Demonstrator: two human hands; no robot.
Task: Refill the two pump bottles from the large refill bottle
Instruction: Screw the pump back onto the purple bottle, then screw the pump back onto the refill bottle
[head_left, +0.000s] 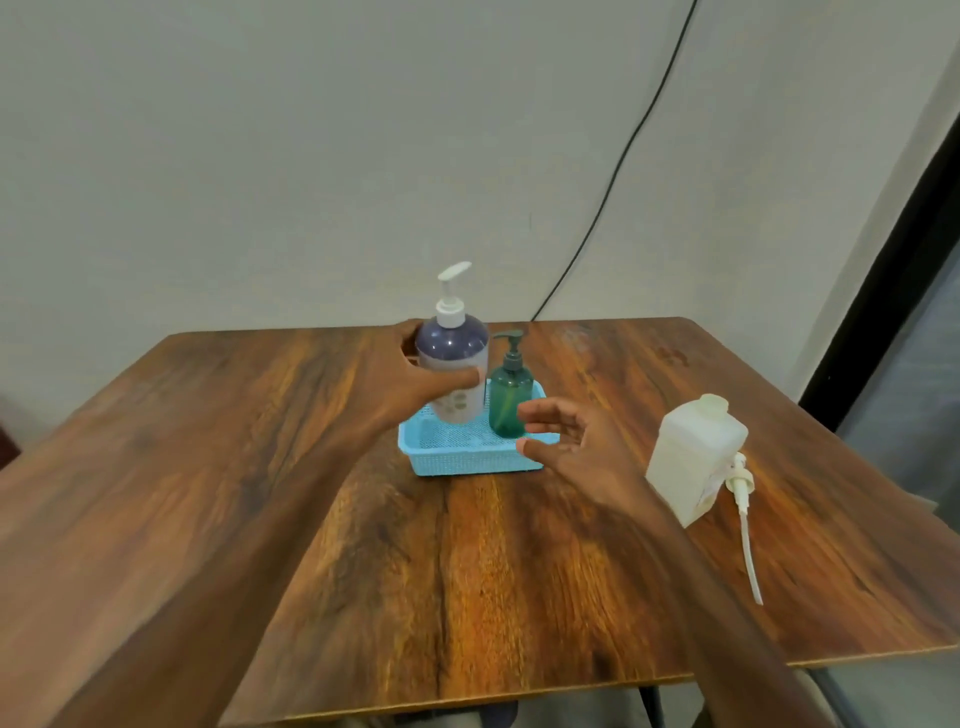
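While left hand fingers grip the purple pump bottle over the blue basket, right hand fingers spread wide, empty, beside the green pump bottle.

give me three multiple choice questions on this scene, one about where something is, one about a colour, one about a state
1. Where does the small pump bottle stand?
A. in the blue basket
B. on the bare table beside the refill bottle
C. on the floor

2. What colour is the small pump bottle?
A. red
B. green
C. yellow

3. What is the left hand doing?
A. resting flat on the table
B. holding the loose pump
C. gripping the large pump bottle

Answers:
1. A, the small pump bottle stands inside the blue basket.
2. B, its body is translucent green with a darker pump head.
3. C, the left hand is wrapped around the large pump bottle, thumb across its front, while the right hand is open near the basket, and the loose pump lies on the table beside the white refill bottle.
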